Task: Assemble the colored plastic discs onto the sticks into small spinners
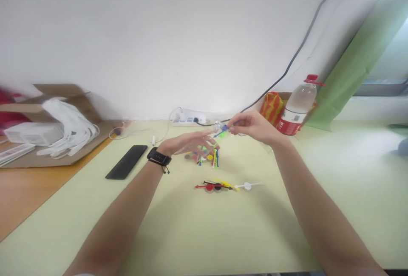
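Observation:
My left hand [191,142], with a black watch on its wrist, is closed round a clear plastic bag [194,147] that holds colourful arrow-shaped pieces. Between the fingertips of my right hand [247,124] is a blue arrow piece [225,128], at the bag's upper right; a green piece [222,134] shows just under it. Several more coloured pieces [210,157] are seen below my left hand; whether they lie inside the bag is unclear. Nearer to me on the table are a red arrow [209,187], a black arrow [218,187], a yellow one [225,183] and a white one [247,186].
A black phone-like slab [126,162] lies left of my left hand. Behind the hands stands a white power strip [188,118] with cables. An open cardboard box [76,97] with white straps is at far left. A large bottle [298,106] and red-yellow bag [272,107] stand at right.

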Action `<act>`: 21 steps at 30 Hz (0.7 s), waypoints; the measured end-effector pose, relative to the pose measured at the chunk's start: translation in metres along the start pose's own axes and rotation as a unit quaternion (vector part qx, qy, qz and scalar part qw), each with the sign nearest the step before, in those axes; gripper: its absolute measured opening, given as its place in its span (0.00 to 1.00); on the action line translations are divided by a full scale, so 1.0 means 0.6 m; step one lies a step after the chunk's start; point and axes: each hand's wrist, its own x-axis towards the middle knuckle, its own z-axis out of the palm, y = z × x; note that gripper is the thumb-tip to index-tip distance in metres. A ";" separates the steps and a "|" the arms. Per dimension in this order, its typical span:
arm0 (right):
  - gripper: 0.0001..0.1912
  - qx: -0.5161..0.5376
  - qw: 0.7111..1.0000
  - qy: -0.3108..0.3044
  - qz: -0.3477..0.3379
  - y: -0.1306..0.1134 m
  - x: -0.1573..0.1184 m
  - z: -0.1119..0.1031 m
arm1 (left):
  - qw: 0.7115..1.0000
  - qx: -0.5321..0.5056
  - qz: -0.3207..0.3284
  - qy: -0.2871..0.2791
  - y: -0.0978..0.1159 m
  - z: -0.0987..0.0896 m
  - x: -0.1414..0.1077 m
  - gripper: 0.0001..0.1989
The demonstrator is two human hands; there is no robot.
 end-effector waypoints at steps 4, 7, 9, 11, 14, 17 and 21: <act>0.10 -0.001 1.000 -0.020 -0.006 -0.004 0.001 0.009 | 1.000 -0.016 -0.013 -0.005 0.000 0.002 0.002 0.29; 0.10 -0.002 0.999 -0.041 -0.017 -0.003 0.002 0.009 | 0.999 -0.028 -0.012 -0.010 0.002 0.006 0.002 0.29; 0.11 -0.004 0.998 -0.055 -0.026 -0.002 0.003 0.009 | 0.999 -0.030 -0.014 -0.015 0.004 0.009 0.000 0.30; 0.12 -0.010 0.997 -0.063 -0.035 -0.001 0.004 0.008 | 0.999 -0.025 -0.018 -0.019 0.007 0.012 0.000 0.29; 0.13 -0.014 0.996 -0.071 -0.050 -0.001 0.005 0.010 | 0.999 -0.023 -0.015 -0.018 0.008 0.014 -0.001 0.28; 0.13 -0.029 0.996 -0.060 -0.054 -0.005 0.004 0.011 | 1.000 -0.018 -0.020 -0.014 0.009 0.014 -0.002 0.28; 0.12 -0.061 0.997 -0.027 -0.049 -0.008 0.001 0.007 | 0.999 -0.003 -0.030 -0.017 0.009 0.013 -0.002 0.28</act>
